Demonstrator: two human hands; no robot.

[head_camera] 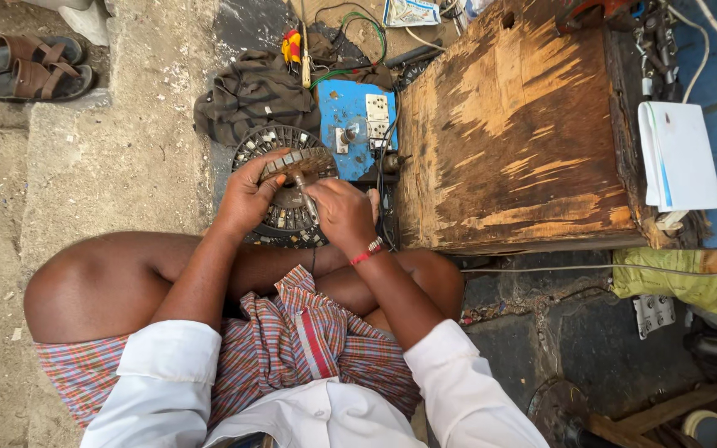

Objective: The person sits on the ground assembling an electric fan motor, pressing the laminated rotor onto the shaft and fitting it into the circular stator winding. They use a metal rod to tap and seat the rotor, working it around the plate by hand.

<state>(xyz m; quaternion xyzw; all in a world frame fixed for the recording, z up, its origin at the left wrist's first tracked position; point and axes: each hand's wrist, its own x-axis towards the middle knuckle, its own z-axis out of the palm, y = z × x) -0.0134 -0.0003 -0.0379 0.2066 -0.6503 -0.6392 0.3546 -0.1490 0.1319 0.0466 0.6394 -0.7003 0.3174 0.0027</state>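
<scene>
**Both hands working on the round slotted motor core**

We are looking down at a round, dark metal motor core [285, 195], ringed with slots, which is lying flat on the ground just in front of the person's folded legs. We are judging it heavy and rigid, a stack of steel that will not flex; its slot edges look sharp, and any thin wire in them would be easy to nick. The outer rim seems the safest place to grip, with the palm spread over it.

That is roughly how the left hand [248, 197] is sitting: it is curling over the near-left part of the rim, fingers clenched on the core and steadying it. The right hand [343, 211] is closing around a slim metal tool [303, 192], whose tip is reaching up and leftward from the grip toward the hub. The tool's long axis is running diagonally from the right hand to the centre. The core, being a disc, has its axis pointing up at the camera, with no clear long side.

Just beyond the hands, a blue board [350, 124] carrying small fittings is lying against the core's far edge. Farther out from the left hand a dark cloth [251, 95] is bunching on the concrete. To the right of the right hand a worn wooden box [516, 133] is standing, with white paper [678, 153] past it.
</scene>
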